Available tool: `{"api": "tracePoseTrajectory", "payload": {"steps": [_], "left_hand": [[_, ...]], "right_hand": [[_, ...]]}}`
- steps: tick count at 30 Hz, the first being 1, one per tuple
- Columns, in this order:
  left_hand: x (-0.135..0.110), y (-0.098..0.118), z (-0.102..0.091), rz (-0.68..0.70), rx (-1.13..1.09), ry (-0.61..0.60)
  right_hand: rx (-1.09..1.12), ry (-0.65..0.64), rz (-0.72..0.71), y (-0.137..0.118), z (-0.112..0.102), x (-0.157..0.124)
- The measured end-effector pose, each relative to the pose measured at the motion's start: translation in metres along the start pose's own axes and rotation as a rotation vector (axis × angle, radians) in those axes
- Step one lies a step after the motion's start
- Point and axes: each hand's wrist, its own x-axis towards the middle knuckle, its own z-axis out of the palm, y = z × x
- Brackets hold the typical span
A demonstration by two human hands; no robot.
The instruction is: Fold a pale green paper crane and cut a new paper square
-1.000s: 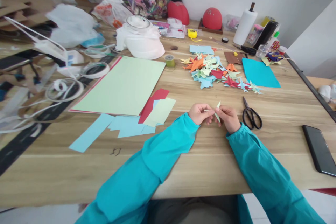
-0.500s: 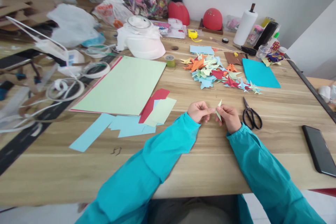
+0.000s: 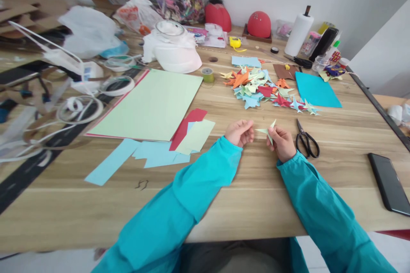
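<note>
head view: just left of the scissors [image 3: 307,140], the right hand [image 3: 283,143] pinches the pale green folded paper [image 3: 268,131]. further left, the left hand [image 3: 238,132] is curled at its tip, contact unclear. a firm pinch near the crease with gentle pulls seems best.

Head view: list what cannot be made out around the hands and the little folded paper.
The folded paper: its creases are too small to read, and the right hand covers its lower part.
The left hand: whether its fingers touch the paper's tip is too small to tell.
The phone: its far corner is cut off by the right edge.
The white bag: blurred near the view's left side.
</note>
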Motion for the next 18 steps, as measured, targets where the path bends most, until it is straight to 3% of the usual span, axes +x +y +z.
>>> {"api": "tracePoseTrajectory", "payload": {"steps": [8, 13, 18], "left_hand": [[-0.013, -0.01, 0.013, 0.085, 0.351, -0.114], [-0.01, -0.008, 0.01, 0.057, 0.32, -0.1], [-0.006, -0.008, 0.005, 0.04, 0.232, -0.072]], "right_hand": [[-0.092, -0.073, 0.006, -0.005, 0.006, -0.004], [-0.051, -0.048, 0.074, 0.001, 0.004, -0.002], [-0.039, -0.044, 0.049, -0.001, 0.004, -0.002]]}}
